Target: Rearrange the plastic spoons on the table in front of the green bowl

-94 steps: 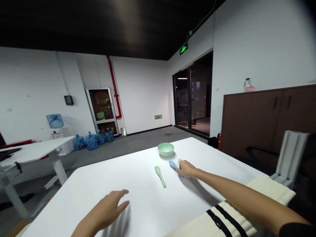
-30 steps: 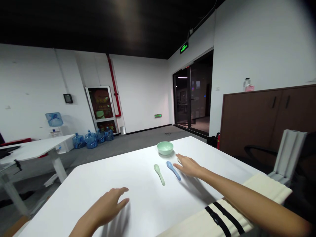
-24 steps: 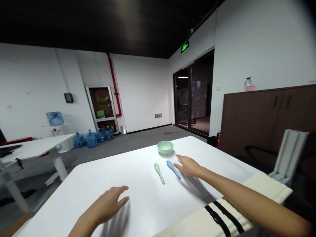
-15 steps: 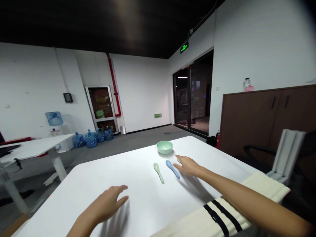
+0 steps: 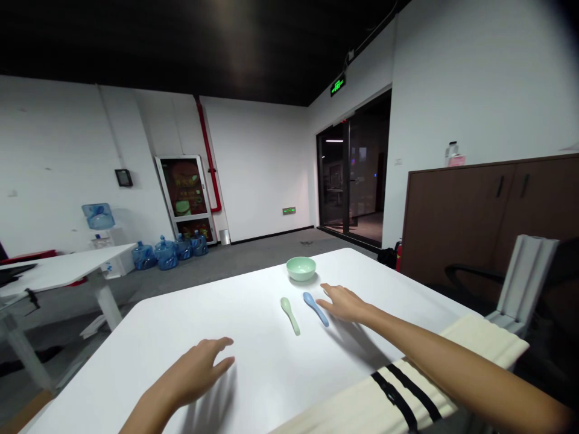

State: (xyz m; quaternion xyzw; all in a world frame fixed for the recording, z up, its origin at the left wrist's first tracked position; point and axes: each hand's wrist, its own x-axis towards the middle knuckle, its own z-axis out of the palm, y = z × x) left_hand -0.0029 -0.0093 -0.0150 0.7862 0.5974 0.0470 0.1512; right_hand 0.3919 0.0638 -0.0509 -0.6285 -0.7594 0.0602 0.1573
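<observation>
On the white table [image 5: 181,319] lie two spoons side by side, a light green spoon [image 5: 290,316] and a blue spoon [image 5: 316,309]. Just behind them stands a pale green bowl [image 5: 301,269], upright. My right hand [image 5: 344,303] is beside the blue spoon, thumb and fingers apart and nothing held; whether the thumb touches the spoon I cannot tell. My left hand [image 5: 201,371] hovers over the left part of the table, its thumb and fingers spread with nothing between them. The green spoon is the nearest thing to it.
A cream cloth [image 5: 353,401] with black stripes lies along the near right edge, under my right forearm. Past the table on the right are a metal profile post [image 5: 527,283] and a brown cabinet [image 5: 452,223]. Blue water bottles [image 5: 166,253] stand on the floor at the far left.
</observation>
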